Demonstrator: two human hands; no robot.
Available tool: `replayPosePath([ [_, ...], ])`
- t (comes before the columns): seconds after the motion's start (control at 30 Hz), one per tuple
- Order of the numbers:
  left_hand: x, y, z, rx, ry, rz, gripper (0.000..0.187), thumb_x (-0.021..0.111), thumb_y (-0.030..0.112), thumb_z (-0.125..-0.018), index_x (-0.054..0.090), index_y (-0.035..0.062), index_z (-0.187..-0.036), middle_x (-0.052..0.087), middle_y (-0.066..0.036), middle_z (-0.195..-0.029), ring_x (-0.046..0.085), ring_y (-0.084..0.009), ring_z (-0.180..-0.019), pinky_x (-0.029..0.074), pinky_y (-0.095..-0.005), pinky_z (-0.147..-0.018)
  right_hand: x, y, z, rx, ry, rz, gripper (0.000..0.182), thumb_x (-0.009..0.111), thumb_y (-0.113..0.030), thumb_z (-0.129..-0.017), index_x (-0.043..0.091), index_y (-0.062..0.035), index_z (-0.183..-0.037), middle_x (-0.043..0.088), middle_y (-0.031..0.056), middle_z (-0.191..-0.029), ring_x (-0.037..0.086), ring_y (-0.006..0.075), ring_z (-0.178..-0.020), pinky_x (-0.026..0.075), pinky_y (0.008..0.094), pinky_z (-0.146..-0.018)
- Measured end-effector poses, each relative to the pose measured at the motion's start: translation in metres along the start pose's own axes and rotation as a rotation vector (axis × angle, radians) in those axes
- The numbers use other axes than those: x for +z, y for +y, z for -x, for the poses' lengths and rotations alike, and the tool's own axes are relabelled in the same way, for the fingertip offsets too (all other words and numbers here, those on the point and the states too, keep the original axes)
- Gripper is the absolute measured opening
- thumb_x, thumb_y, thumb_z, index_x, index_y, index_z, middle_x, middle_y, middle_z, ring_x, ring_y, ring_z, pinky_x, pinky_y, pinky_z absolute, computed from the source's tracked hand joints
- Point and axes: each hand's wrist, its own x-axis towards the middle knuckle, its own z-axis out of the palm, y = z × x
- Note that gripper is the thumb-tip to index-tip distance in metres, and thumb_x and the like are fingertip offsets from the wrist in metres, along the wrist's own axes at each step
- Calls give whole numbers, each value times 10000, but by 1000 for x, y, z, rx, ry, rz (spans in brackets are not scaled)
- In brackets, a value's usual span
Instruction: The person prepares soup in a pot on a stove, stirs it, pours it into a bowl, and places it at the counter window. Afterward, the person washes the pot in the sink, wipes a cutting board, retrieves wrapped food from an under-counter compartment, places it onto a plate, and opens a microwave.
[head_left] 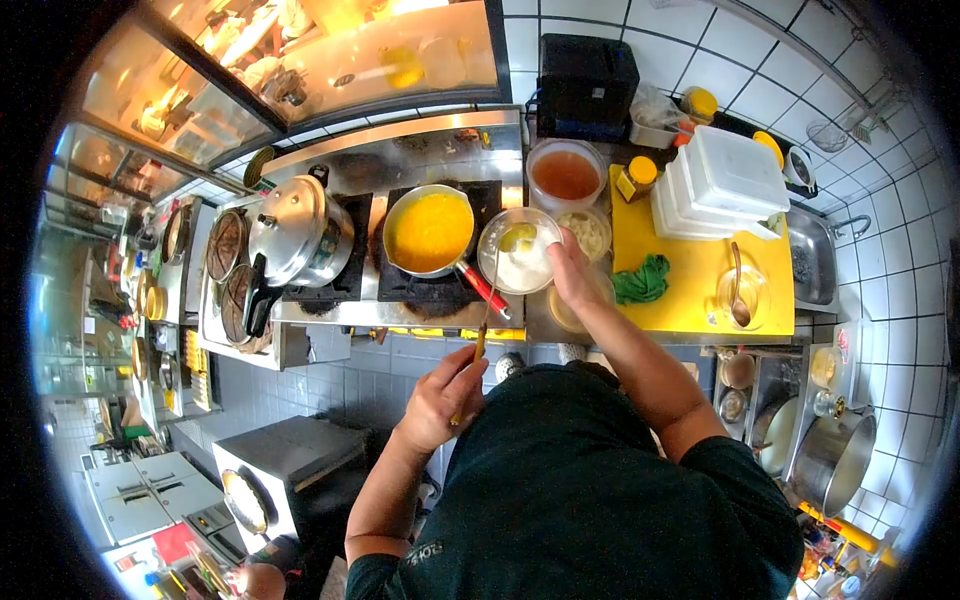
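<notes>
My left hand [443, 396] is closed round the yellowish handle of a long, thin utensil [482, 338]. Its narrow shaft runs up to the bowl, and the kind of tip cannot be made out. With my right hand [571, 270] I grip the right rim of a clear bowl [524, 278], tilted beside the stove's edge. White contents and a yellow-green lump [518, 237] show inside it. Just left of the bowl, a pan [430, 229] of yellow-orange liquid sits on a burner, its red handle [484, 291] pointing towards me and passing close to the utensil.
A pressure cooker [292, 238] stands left of the pan. Behind the bowl are a tub of reddish liquid [566, 175] and a container of pale pieces [583, 232]. Right lie a green cloth [642, 280], stacked plastic boxes [735, 172] and a glass bowl with a wooden spoon [738, 290].
</notes>
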Motion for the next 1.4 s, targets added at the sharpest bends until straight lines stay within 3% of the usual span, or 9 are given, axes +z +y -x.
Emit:
replayPosePath([
  [0.33, 13, 2, 3, -148, 335, 248, 263, 576, -112, -862, 628, -17, -1102, 677, -229, -1127, 705, -334, -1016, 571, -372, -888, -6, -7, 6, 22, -21, 109, 550, 448, -357, -916, 496, -65, -1380, 641, 274, -1207, 622, 411, -1123, 459, 456, -986],
  [0.53, 17, 0, 3, -174, 413, 346, 275, 580, -85, -878, 637, -6, -1136, 676, -235, -1085, 710, -337, -992, 587, -379, -862, -9, -18, 12, 53, -33, 158, 544, 444, -357, -918, 498, -65, -1374, 642, 279, -1204, 619, 425, -1120, 457, 468, -985],
  [0.67, -5, 8, 4, 37, -130, -156, 368, 695, -39, -813, 637, -10, -1176, 641, -243, -1161, 701, -351, -1002, 607, -384, -834, -9, -32, 19, 68, -30, 138, 554, 421, -327, -920, 482, -28, -1383, 602, 281, -1248, 576, 394, -1167, 411, 427, -1025],
  [0.77, 4, 7, 5, 81, -55, -124, 390, 757, 16, -776, 659, -16, -1152, 627, -237, -1193, 695, -347, -1022, 609, -379, -844, -12, -44, 22, 124, -42, 154, 557, 416, -339, -930, 474, -28, -1388, 597, 292, -1257, 581, 401, -1159, 418, 430, -1012],
  [0.8, 2, 6, 4, 262, -9, -221, 334, 775, 38, -796, 671, -61, -1098, 631, -236, -1163, 695, -351, -1011, 609, -379, -855, -12, -42, 20, 133, -31, 137, 547, 419, -339, -927, 482, -32, -1375, 604, 302, -1240, 586, 422, -1145, 426, 451, -997],
  [0.87, 0, 3, 4, 323, -38, -321, 286, 770, 31, -808, 681, -70, -1061, 630, -233, -1147, 695, -348, -1008, 609, -378, -861, -11, -31, 16, 153, -12, 102, 525, 424, -338, -921, 498, -40, -1347, 618, 321, -1204, 597, 464, -1116, 440, 493, -967],
  [0.9, -1, 2, 5, 354, -54, -372, 263, 767, 28, -814, 686, -75, -1042, 629, -231, -1140, 695, -347, -1006, 609, -378, -863, -11, -26, 14, 173, -35, 86, 536, 417, -344, -926, 487, -35, -1359, 614, 309, -1217, 594, 441, -1124, 436, 469, -974],
  [0.97, 1, 0, 6, 275, -47, -311, 252, 761, 27, -821, 690, -69, -1042, 627, -228, -1142, 696, -343, -1003, 611, -377, -859, -11, -24, 12, 212, -80, 56, 559, 402, -356, -937, 465, -24, -1382, 606, 285, -1243, 589, 394, -1141, 428, 422, -990],
  [1.4, 0, 1, -1, 260, -79, -314, 252, 747, 29, -811, 700, -47, -1047, 626, -228, -1145, 697, -345, -981, 616, -375, -816, -17, -54, 25, 139, -95, 101, 579, 394, -351, -926, 440, -15, -1395, 569, 292, -1300, 550, 415, -1199, 389, 426, -1036],
])
